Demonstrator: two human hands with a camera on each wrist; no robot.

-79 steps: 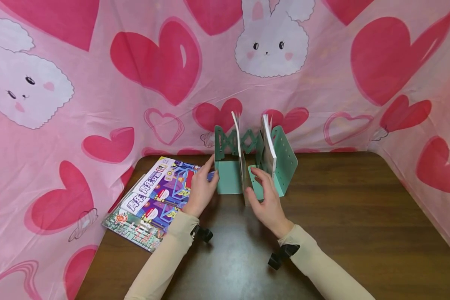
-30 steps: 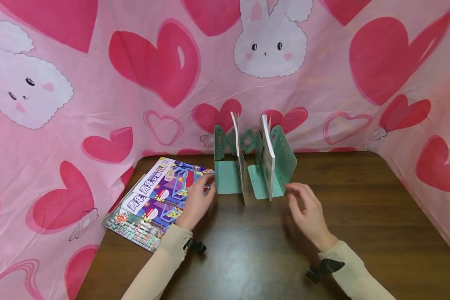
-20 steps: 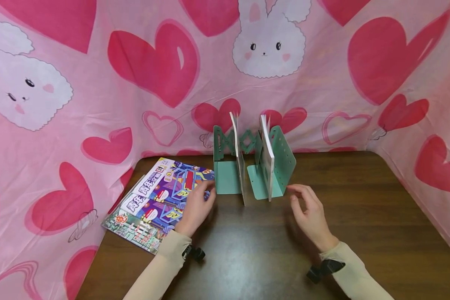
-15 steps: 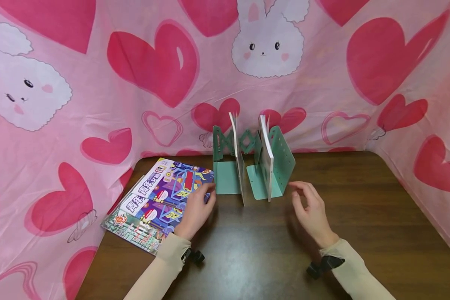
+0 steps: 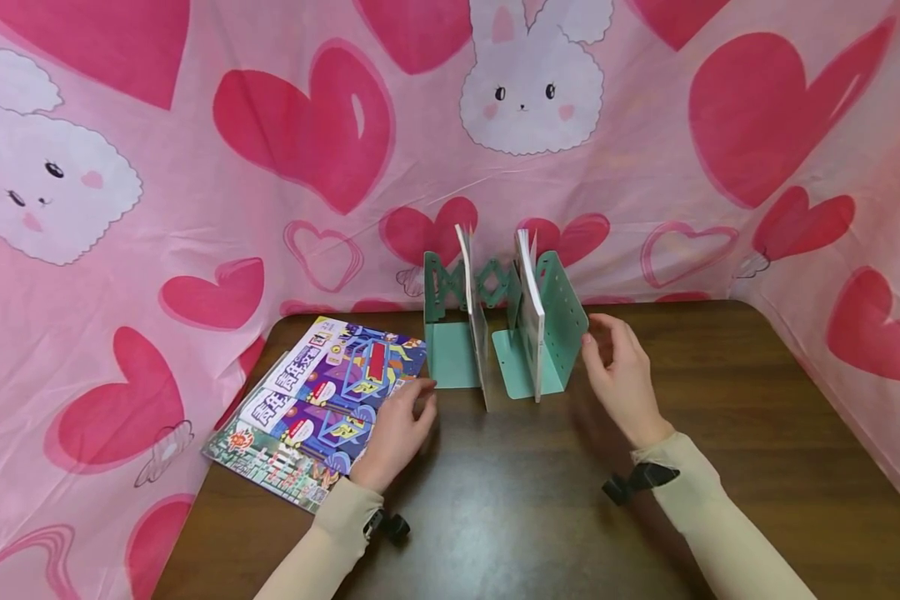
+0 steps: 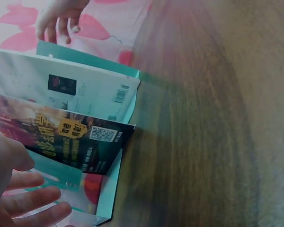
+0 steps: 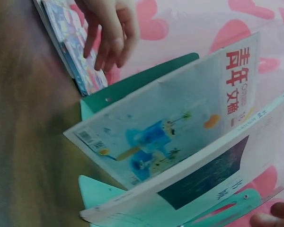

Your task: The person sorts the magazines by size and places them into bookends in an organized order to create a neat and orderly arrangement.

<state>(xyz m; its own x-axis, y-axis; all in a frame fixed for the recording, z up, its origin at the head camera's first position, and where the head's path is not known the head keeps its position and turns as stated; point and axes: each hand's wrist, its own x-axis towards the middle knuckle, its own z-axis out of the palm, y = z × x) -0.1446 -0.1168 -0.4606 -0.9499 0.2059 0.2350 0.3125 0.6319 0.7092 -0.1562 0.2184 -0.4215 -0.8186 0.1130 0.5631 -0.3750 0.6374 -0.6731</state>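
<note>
Gripping nothing in left hand, with loosely bent fingers near flat magazines on bench. Same in right hand, just right of green bookend with two upright magazines inside.

Brn wood tbl w/ grn bookstand, mags.

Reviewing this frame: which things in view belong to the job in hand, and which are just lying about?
In the job:
left hand
right hand, beside the rack
green rack
thinner upright magazine
thicker upright magazine
flat magazines, probably, being beside the left hand

Just around:
wooden table
heart-print cloth
black wrist devices
</note>
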